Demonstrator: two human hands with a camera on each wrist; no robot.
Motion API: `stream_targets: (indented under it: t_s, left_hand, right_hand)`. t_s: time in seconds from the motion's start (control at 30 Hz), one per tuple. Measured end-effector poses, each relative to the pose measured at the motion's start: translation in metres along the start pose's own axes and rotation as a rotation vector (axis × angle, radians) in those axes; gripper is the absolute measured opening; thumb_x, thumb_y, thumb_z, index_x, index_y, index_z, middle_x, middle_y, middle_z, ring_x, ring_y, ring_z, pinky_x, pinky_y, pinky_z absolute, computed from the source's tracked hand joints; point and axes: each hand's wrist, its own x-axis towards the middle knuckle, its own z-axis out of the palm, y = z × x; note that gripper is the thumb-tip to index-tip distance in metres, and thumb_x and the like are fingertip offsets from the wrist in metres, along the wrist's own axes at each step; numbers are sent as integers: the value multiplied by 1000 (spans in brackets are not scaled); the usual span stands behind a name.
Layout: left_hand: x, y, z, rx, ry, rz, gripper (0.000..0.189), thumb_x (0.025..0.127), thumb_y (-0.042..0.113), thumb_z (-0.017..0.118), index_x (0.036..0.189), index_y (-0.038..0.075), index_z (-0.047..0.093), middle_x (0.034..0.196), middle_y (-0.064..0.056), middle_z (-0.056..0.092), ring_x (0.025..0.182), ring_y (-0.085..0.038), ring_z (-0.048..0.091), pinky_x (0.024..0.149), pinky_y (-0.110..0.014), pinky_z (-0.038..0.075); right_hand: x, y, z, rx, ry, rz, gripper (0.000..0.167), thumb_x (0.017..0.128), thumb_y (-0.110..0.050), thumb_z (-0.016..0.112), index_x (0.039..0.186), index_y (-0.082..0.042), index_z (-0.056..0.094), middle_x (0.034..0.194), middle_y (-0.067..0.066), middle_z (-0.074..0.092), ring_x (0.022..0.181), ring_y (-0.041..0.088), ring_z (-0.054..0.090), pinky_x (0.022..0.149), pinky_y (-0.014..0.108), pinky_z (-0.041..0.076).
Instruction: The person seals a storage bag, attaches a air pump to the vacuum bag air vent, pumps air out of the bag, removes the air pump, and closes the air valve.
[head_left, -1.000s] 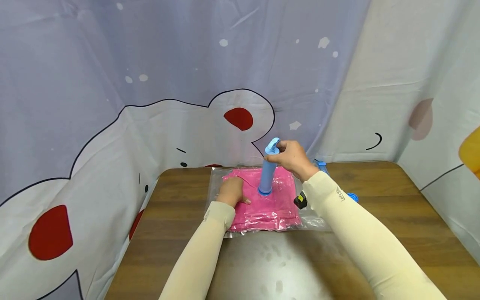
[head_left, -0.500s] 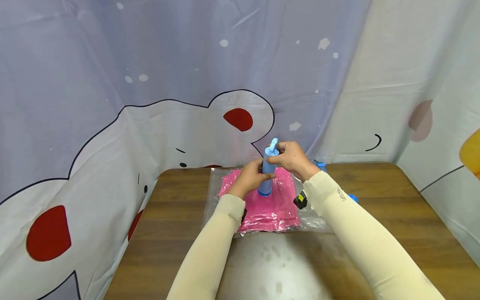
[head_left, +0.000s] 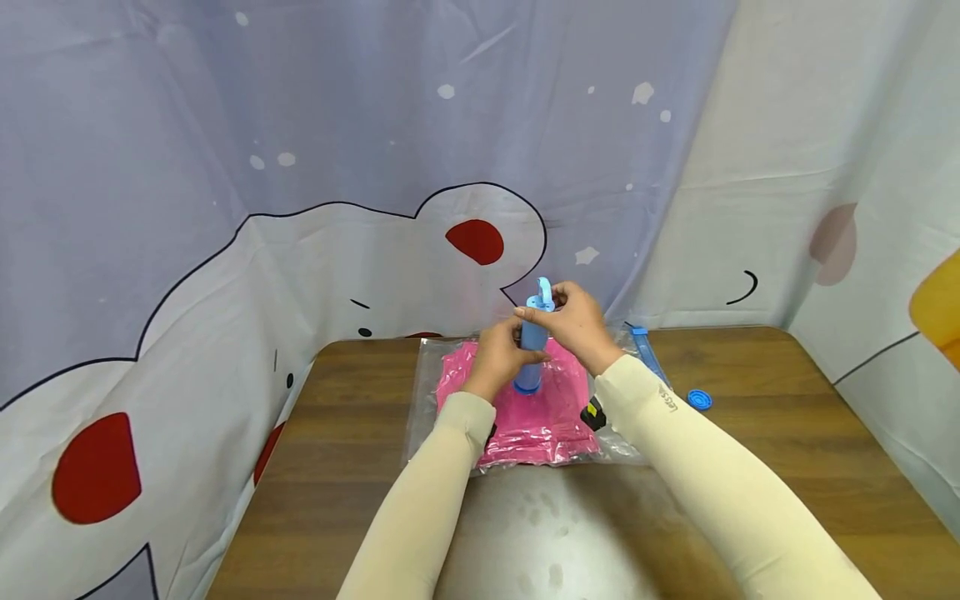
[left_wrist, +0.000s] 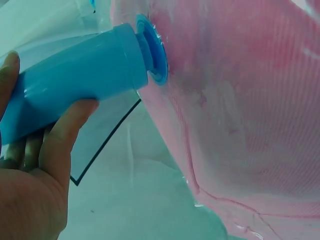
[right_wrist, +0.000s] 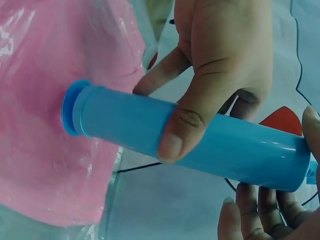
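Note:
A blue hand pump stands nearly upright on a clear plastic bag with folded pink fabric inside. Its base meets a blue round valve on the bag, best seen in the left wrist view. My left hand grips the middle of the barrel, thumb in front. Higher up, my right hand holds the pump's top end, its thumb across the front just below the loop handle. In the right wrist view the right-hand fingers lie along the barrel's upper end.
A blue round cap lies on the wooden table to the right. Beside the bag's right edge is a blue strip, partly behind the right sleeve. A printed curtain hangs directly behind the table.
My left hand has risen from the bag and taken hold of the pump barrel. The right hand has shifted slightly left at the top, and the loop handle has turned.

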Motion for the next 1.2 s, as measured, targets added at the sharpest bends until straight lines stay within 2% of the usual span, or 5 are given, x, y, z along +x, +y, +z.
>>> stream_targets:
  t_s: [0.4,0.57,0.8,1.03,1.2]
  left_hand:
    - [-1,2,5,73,42,3,58,89,32,101,135,10,73,129,-14,85,124,-35,81,108,-53,66]
    - [-4,9,-14,93,-117,-16,86,93,36,97,164,12,56,154,-18,73,142,-41,72,118,-60,60]
    - [7,0,-25,-37,-261,59,72,103,17,86,166,5,54,159,-21,69,149,-43,67,125,-57,56]
    - [10,-17,-22,-69,-214,36,61,101,15,88,155,2,64,147,-23,76,138,-40,75,117,-53,62]
    - [10,-18,-20,-60,-181,40,60,97,14,92,150,0,68,139,-22,80,131,-38,79,113,-53,64]
  right_hand:
    - [1,-7,-7,-180,49,-48,46,96,-43,93,109,-5,72,103,13,77,85,23,64,70,32,52]
    - [6,-11,-12,-105,-36,-35,39,94,-34,94,111,-4,77,97,6,77,87,22,69,72,27,56]
    - [13,-16,-16,-77,-79,-32,26,92,-24,95,91,-9,73,76,-9,59,80,17,56,71,28,51]
    - [16,-17,-12,-50,-112,-3,24,91,-21,93,90,-9,73,80,-6,62,84,18,56,73,28,51]
    - [15,-13,-10,85,-169,62,33,96,-22,91,121,-4,80,116,4,78,106,19,68,98,36,63]
